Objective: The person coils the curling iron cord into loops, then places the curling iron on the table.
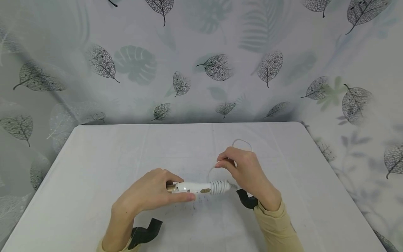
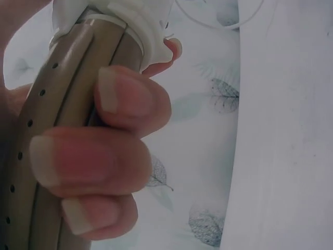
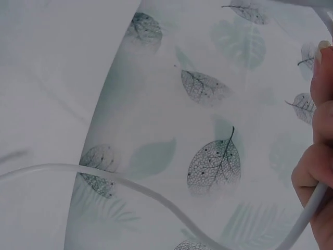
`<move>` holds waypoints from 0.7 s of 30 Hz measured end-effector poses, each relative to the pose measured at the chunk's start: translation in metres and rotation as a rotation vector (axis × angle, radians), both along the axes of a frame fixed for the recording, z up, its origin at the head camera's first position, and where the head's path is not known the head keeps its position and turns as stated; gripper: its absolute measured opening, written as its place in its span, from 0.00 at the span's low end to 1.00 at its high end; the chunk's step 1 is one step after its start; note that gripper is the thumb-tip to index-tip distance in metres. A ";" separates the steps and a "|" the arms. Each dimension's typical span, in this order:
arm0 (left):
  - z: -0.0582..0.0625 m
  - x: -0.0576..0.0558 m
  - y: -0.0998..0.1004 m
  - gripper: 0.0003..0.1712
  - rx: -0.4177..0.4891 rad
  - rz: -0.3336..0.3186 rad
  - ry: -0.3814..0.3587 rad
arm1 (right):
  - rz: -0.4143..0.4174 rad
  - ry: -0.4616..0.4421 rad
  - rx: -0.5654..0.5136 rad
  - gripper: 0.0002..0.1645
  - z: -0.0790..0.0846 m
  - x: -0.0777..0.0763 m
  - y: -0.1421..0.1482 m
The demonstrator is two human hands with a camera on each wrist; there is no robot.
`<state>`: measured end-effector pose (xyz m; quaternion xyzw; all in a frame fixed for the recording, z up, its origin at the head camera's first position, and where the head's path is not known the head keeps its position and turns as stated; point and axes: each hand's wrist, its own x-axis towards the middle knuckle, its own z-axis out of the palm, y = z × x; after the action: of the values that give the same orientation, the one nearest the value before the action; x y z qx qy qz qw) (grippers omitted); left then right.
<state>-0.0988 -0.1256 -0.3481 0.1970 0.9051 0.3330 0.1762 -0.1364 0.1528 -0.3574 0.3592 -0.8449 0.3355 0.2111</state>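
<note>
A white hair styler (image 1: 194, 187) with a gold-brown barrel lies level above the table in the head view. My left hand (image 1: 148, 191) grips it at the barrel end, thumb stretched along the white handle. Up close in the left wrist view, fingers curl round the grooved barrel (image 2: 44, 109), which has rows of small holes. Several turns of white cord (image 1: 218, 188) are wound on the handle's other end. Above those turns, my right hand (image 1: 247, 171) pinches the cord between thumb and fingers. A loose length of cord (image 3: 151, 194) curves away from that hand in the right wrist view.
Beneath the hands is a table (image 1: 110, 150) with a white cover. Behind it and at both sides hangs a leaf-patterned curtain (image 1: 189, 45). Black straps (image 1: 146, 232) sit at both wrists, near the tan sleeves (image 1: 277, 227).
</note>
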 end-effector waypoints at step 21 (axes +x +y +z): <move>0.002 -0.006 -0.015 0.37 -0.095 0.247 0.023 | 0.146 -0.034 -0.063 0.08 0.008 0.011 -0.016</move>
<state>-0.1050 -0.1402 -0.3463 0.0793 0.9392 0.3066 0.1328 -0.1259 0.1371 -0.3491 0.4075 -0.8089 0.3825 0.1828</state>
